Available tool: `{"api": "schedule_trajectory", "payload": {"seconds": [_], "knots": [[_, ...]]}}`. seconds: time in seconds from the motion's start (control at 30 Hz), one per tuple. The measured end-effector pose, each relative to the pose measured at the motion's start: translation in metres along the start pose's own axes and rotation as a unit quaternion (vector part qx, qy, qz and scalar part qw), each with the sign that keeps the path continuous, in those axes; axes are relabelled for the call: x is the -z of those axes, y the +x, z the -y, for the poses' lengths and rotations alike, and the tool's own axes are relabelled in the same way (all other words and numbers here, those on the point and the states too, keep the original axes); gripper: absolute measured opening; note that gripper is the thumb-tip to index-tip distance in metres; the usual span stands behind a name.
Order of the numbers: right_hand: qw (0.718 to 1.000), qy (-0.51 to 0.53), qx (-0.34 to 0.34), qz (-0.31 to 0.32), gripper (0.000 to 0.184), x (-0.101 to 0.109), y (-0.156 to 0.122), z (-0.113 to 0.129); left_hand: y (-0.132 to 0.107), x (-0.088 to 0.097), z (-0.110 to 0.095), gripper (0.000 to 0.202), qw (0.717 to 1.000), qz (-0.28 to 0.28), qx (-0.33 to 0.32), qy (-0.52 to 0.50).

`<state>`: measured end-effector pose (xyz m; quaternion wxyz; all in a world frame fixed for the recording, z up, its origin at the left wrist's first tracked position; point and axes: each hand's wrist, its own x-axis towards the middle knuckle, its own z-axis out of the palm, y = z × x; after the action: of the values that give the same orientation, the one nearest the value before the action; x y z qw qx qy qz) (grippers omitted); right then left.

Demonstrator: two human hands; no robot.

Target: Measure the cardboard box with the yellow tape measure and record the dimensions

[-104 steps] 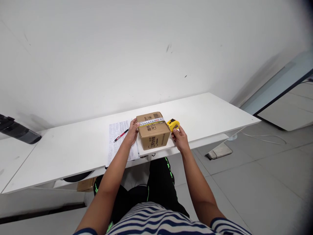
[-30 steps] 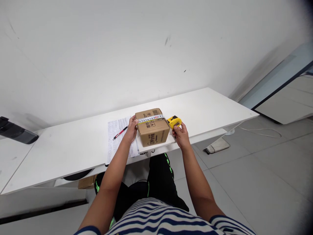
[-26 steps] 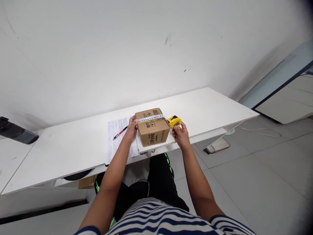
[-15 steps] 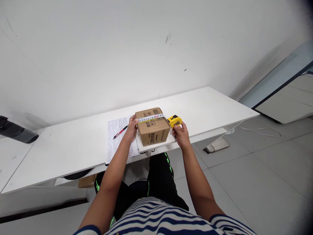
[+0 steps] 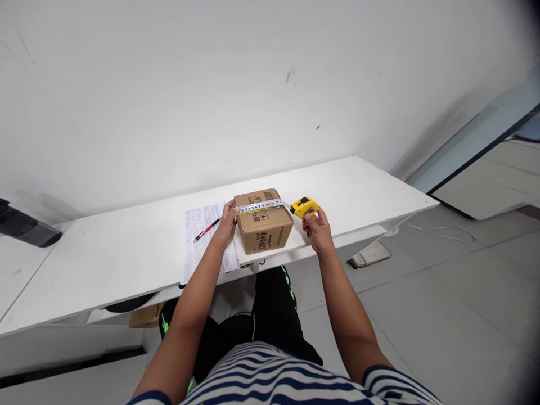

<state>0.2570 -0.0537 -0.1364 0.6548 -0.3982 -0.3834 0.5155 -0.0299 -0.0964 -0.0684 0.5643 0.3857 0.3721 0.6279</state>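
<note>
A small brown cardboard box (image 5: pixel 266 232) with dark printing stands at the front of the white table. Across its top runs the pulled-out blade (image 5: pixel 259 207) of a tape measure. My left hand (image 5: pixel 229 223) is closed at the box's left edge, thumb pressing the blade's end down there. To the right of the box, my right hand (image 5: pixel 318 228) grips the yellow tape measure case (image 5: pixel 304 207), which is held off the table. The blade slopes from the box's right edge into the case.
Written paper sheets (image 5: pixel 196 230) lie left of the box, with a red and black pen (image 5: pixel 206 230) on them. The white table (image 5: pixel 122 253) runs along a wall. A black object (image 5: pixel 29 225) is at far left; a cable (image 5: pixel 442 232) lies on the floor at right.
My right hand has moved the tape measure case slightly right, away from the box, and more blade shows between them. My left hand stays at the box's left edge.
</note>
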Motion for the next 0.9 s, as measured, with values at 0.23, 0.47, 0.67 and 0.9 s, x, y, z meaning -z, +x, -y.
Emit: {"api": "schedule_trajectory", "payload": {"seconds": [0.23, 0.47, 0.67, 0.9], "knots": [[0.996, -0.042, 0.083, 0.006, 0.081, 0.014, 0.019, 0.036, 0.001, 0.002, 0.002, 0.063, 1.0, -0.006, -0.002, 0.007], [0.985, -0.074, 0.153, 0.021, 0.076, 0.011, 0.022, 0.062, 0.001, 0.0, 0.0, 0.065, 1.0, -0.01, -0.002, 0.01], [0.985, -0.048, 0.165, 0.023, 0.067, 0.002, 0.02, 0.076, 0.001, -0.004, -0.003, 0.067, 1.0, -0.008, 0.004, 0.015], [0.979, -0.074, 0.17, 0.081, 0.056, -0.017, 0.016, 0.091, 0.002, -0.003, -0.003, 0.071, 0.999, -0.011, 0.014, 0.027]]}}
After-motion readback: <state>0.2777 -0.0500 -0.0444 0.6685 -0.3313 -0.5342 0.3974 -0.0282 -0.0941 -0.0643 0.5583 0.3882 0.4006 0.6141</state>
